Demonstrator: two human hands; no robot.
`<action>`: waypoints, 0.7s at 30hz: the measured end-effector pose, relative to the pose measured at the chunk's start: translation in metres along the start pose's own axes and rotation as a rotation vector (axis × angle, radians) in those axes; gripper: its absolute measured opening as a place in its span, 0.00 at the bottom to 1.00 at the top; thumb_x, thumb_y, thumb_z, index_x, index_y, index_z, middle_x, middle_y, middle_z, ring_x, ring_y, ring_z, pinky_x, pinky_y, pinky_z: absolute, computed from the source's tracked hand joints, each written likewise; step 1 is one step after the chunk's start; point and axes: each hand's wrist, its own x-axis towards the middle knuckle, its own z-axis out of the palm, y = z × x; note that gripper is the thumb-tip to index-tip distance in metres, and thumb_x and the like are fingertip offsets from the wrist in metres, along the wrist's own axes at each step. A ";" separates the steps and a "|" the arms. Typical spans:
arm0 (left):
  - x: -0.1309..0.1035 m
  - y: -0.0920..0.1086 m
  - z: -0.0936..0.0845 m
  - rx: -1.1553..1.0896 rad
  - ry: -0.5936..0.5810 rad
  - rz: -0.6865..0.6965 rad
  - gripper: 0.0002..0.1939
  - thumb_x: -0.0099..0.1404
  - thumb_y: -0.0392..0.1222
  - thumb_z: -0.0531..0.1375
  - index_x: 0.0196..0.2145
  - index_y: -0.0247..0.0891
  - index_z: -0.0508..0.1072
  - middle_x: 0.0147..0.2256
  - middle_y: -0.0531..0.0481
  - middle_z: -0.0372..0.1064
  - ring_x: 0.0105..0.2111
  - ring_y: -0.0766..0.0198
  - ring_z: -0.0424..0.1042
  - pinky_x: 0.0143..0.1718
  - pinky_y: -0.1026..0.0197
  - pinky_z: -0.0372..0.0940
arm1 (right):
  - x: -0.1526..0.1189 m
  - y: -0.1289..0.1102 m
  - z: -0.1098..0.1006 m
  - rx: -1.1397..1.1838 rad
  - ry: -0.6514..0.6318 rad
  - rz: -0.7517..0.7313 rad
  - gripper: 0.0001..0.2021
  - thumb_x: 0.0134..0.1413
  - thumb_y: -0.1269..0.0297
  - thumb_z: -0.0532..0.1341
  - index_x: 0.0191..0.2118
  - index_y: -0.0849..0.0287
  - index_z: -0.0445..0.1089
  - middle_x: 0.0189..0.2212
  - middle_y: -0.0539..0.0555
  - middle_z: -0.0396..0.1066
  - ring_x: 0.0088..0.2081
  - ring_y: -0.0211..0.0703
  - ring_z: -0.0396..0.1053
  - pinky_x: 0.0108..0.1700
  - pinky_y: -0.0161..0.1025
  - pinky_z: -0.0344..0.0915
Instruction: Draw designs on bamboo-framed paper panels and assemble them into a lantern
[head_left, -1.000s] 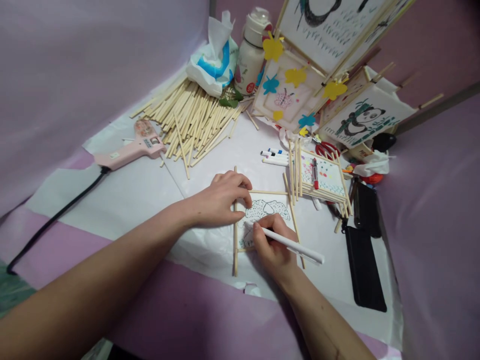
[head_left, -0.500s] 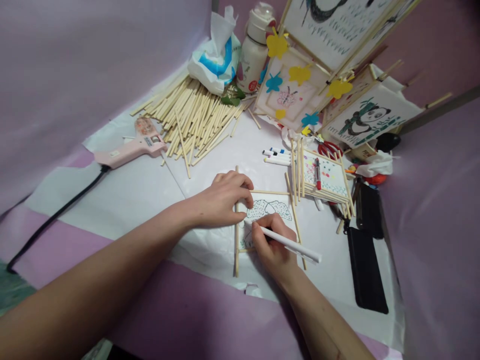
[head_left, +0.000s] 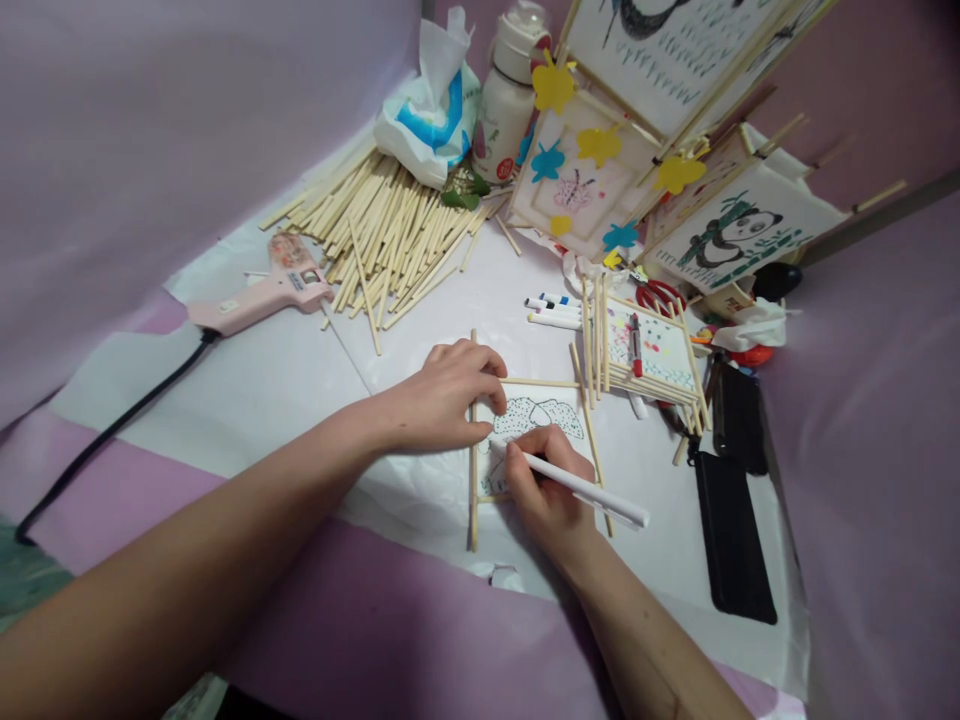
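My right hand [head_left: 553, 490] is closed round a white marker pen [head_left: 589, 487]. The pen slants down left, its tip end on the paper drawing [head_left: 551, 415]. Dotted black rounded shapes cover the upper part of that sheet, with small marks at lower left. Thin wooden sticks frame the paper, and the left stick [head_left: 473, 515] runs under my left hand [head_left: 454, 395]. That hand rests on the frame's upper left corner, fingers bent and apart, thumb on the paper's edge. My right hand hides the sheet's lower right part.
A pink glue gun [head_left: 259, 290] lies left, near a pile of wooden sticks [head_left: 397, 235]. Several markers [head_left: 555, 312] and a stick-framed box [head_left: 652, 350] sit to the right. Farther right lies a black phone-like slab [head_left: 735, 535]. Behind stand a bottle [head_left: 499, 110] and a paper lantern-like structure [head_left: 592, 180].
The upper end of the pen has shifted slightly to the right as my right hand moves a little. My left hand and the frame stay in place.
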 end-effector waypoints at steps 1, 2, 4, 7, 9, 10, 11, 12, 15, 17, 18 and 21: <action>0.000 0.000 0.000 -0.001 0.001 0.001 0.09 0.57 0.37 0.62 0.37 0.44 0.78 0.51 0.49 0.65 0.54 0.52 0.61 0.58 0.46 0.51 | -0.001 0.000 0.000 0.018 0.022 -0.001 0.09 0.60 0.67 0.60 0.29 0.55 0.61 0.21 0.45 0.66 0.21 0.34 0.61 0.25 0.33 0.59; 0.000 0.000 0.000 -0.001 0.003 0.002 0.09 0.57 0.37 0.62 0.37 0.44 0.78 0.51 0.49 0.66 0.54 0.52 0.61 0.58 0.46 0.51 | -0.001 0.001 0.000 0.038 0.045 -0.004 0.08 0.60 0.67 0.60 0.29 0.55 0.62 0.21 0.45 0.66 0.22 0.34 0.62 0.26 0.34 0.60; 0.000 0.000 -0.001 -0.002 0.004 0.004 0.09 0.56 0.37 0.62 0.37 0.44 0.78 0.50 0.48 0.66 0.54 0.52 0.61 0.58 0.46 0.51 | -0.002 0.002 0.001 0.075 0.087 -0.012 0.08 0.60 0.68 0.60 0.30 0.55 0.62 0.23 0.45 0.67 0.23 0.35 0.64 0.27 0.35 0.61; -0.001 0.000 -0.001 -0.002 0.004 0.006 0.10 0.56 0.36 0.62 0.37 0.44 0.78 0.51 0.48 0.66 0.55 0.52 0.61 0.57 0.46 0.52 | -0.004 0.003 0.002 0.120 0.134 -0.024 0.08 0.59 0.70 0.59 0.30 0.54 0.61 0.23 0.45 0.66 0.24 0.36 0.63 0.28 0.36 0.61; -0.001 -0.001 -0.002 -0.003 0.008 0.010 0.10 0.57 0.37 0.62 0.37 0.44 0.78 0.51 0.49 0.66 0.55 0.52 0.61 0.57 0.46 0.52 | -0.005 0.004 0.002 0.149 0.158 -0.035 0.08 0.59 0.70 0.59 0.30 0.54 0.60 0.23 0.45 0.64 0.24 0.35 0.62 0.28 0.36 0.60; -0.001 -0.001 -0.002 -0.005 0.013 0.012 0.09 0.58 0.37 0.61 0.37 0.45 0.78 0.51 0.49 0.66 0.55 0.52 0.61 0.56 0.46 0.52 | -0.005 0.005 0.002 0.162 0.167 -0.040 0.09 0.59 0.70 0.59 0.30 0.54 0.59 0.22 0.44 0.63 0.24 0.35 0.61 0.28 0.35 0.60; -0.001 -0.001 -0.001 -0.008 0.019 0.013 0.09 0.58 0.38 0.60 0.37 0.45 0.78 0.50 0.49 0.66 0.54 0.52 0.61 0.56 0.46 0.53 | -0.006 0.005 0.001 0.174 0.173 -0.042 0.09 0.59 0.70 0.59 0.30 0.54 0.59 0.22 0.44 0.63 0.23 0.35 0.60 0.27 0.35 0.59; -0.001 -0.001 -0.001 -0.012 0.026 0.012 0.09 0.59 0.38 0.60 0.37 0.45 0.77 0.50 0.49 0.66 0.54 0.53 0.62 0.56 0.46 0.53 | -0.006 0.005 0.000 0.185 0.178 -0.042 0.09 0.59 0.70 0.59 0.30 0.54 0.59 0.22 0.44 0.62 0.23 0.35 0.60 0.27 0.35 0.59; -0.001 -0.001 0.000 -0.029 0.062 0.007 0.08 0.60 0.37 0.59 0.37 0.44 0.76 0.49 0.50 0.68 0.54 0.53 0.63 0.56 0.46 0.53 | -0.007 0.004 -0.005 0.209 0.199 -0.029 0.09 0.59 0.70 0.59 0.30 0.54 0.59 0.22 0.44 0.62 0.23 0.35 0.59 0.27 0.35 0.58; 0.000 -0.001 0.002 -0.046 0.114 0.010 0.08 0.61 0.36 0.58 0.36 0.43 0.76 0.48 0.50 0.68 0.53 0.54 0.63 0.56 0.46 0.53 | -0.005 0.002 -0.011 0.201 0.226 0.000 0.08 0.59 0.69 0.59 0.30 0.54 0.60 0.23 0.44 0.63 0.24 0.35 0.60 0.28 0.35 0.59; 0.000 -0.001 0.002 -0.053 0.147 0.016 0.08 0.61 0.36 0.57 0.37 0.43 0.75 0.48 0.50 0.69 0.52 0.55 0.64 0.55 0.47 0.54 | -0.004 0.000 -0.014 0.188 0.237 0.026 0.08 0.59 0.69 0.59 0.30 0.55 0.61 0.23 0.44 0.63 0.24 0.35 0.60 0.28 0.35 0.59; 0.000 0.000 0.006 -0.040 0.218 0.060 0.10 0.62 0.34 0.56 0.37 0.43 0.76 0.47 0.50 0.70 0.52 0.55 0.64 0.54 0.47 0.53 | 0.000 -0.005 -0.021 0.130 0.224 0.139 0.07 0.58 0.67 0.60 0.30 0.55 0.63 0.22 0.44 0.63 0.24 0.36 0.60 0.27 0.35 0.58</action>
